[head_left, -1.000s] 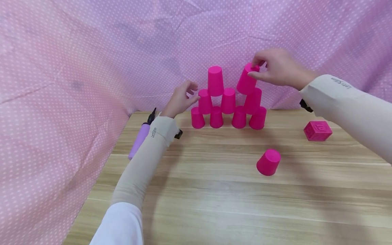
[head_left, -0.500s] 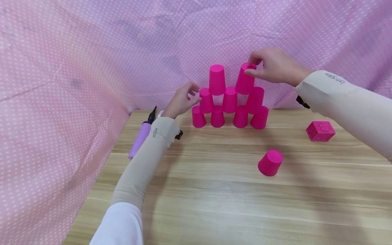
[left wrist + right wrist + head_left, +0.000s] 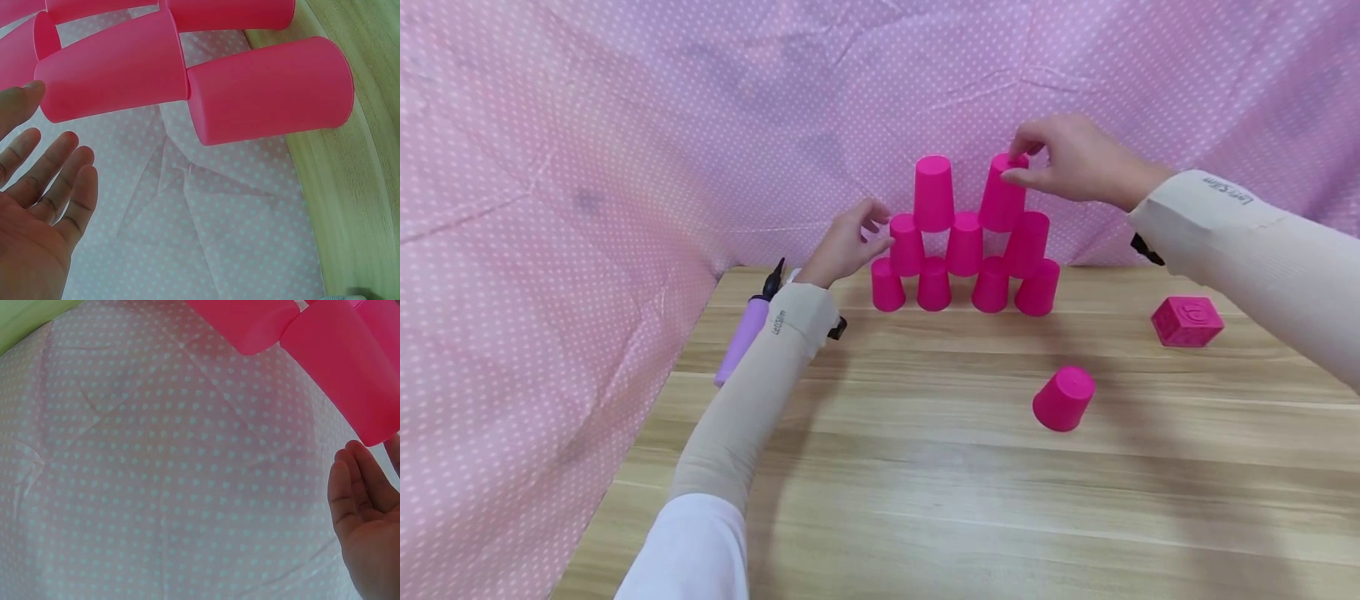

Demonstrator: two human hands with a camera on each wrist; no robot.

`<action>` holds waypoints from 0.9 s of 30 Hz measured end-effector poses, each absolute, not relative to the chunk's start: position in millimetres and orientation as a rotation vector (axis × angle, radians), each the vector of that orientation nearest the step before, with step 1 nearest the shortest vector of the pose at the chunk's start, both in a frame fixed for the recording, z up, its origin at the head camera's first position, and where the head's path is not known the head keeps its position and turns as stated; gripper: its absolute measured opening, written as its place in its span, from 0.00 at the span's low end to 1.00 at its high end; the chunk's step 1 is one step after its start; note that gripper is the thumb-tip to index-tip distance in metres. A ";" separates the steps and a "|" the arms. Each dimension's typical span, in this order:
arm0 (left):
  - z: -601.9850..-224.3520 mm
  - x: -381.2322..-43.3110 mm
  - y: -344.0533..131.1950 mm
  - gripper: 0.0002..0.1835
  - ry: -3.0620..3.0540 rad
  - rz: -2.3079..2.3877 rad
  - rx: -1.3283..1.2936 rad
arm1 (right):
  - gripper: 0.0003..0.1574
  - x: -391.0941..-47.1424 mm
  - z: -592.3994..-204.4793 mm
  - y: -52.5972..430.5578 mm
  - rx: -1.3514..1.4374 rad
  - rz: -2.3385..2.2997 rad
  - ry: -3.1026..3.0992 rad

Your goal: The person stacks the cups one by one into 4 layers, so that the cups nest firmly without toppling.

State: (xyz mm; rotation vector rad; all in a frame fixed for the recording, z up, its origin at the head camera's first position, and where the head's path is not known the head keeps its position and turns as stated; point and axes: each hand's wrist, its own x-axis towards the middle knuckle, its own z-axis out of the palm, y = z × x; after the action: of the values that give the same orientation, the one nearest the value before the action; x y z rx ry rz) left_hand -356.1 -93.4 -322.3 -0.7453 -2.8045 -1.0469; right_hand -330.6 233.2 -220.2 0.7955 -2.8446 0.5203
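Note:
Pink cups stand upside down in a stepped stack at the back of the table. Several form the bottom row (image 3: pixel 933 285), three the middle row (image 3: pixel 964 246), two the top. My right hand (image 3: pixel 1078 165) pinches the top right cup (image 3: pixel 1002 200) near its upturned base; that cup sits across two middle cups. The other top cup (image 3: pixel 933 196) stands apart on the left. My left hand (image 3: pixel 848 242) is beside the left middle cup (image 3: pixel 906 247), fingers loosely bent, holding nothing. In the left wrist view its thumb overlaps a cup (image 3: pixel 112 69); contact cannot be told.
A single pink cup (image 3: pixel 1064 399) stands upside down on the wooden table (image 3: pixel 925 467), nearer me. A pink embossed block (image 3: pixel 1187 322) lies to the right. A purple hand pump (image 3: pixel 742 342) lies left, partly behind my left arm. Pink dotted cloth (image 3: pixel 820 108) hangs behind.
My right hand has moved slightly left with the top right cup, which has gone from tilted to nearly upright on the middle row. My left hand has hardly moved.

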 end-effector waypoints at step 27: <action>-349.7 -265.2 -101.7 0.20 -2.811 -0.646 -1.268 | 0.31 -170.5 -347.9 294.5 1.197 0.484 -2.573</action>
State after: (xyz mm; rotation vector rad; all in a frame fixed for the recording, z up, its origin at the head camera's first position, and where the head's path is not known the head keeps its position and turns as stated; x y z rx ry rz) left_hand -265.2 -101.7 -349.7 -1.2684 -2.8106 -0.6459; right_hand -170.5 294.5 -347.9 1.1973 -2.5733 0.4835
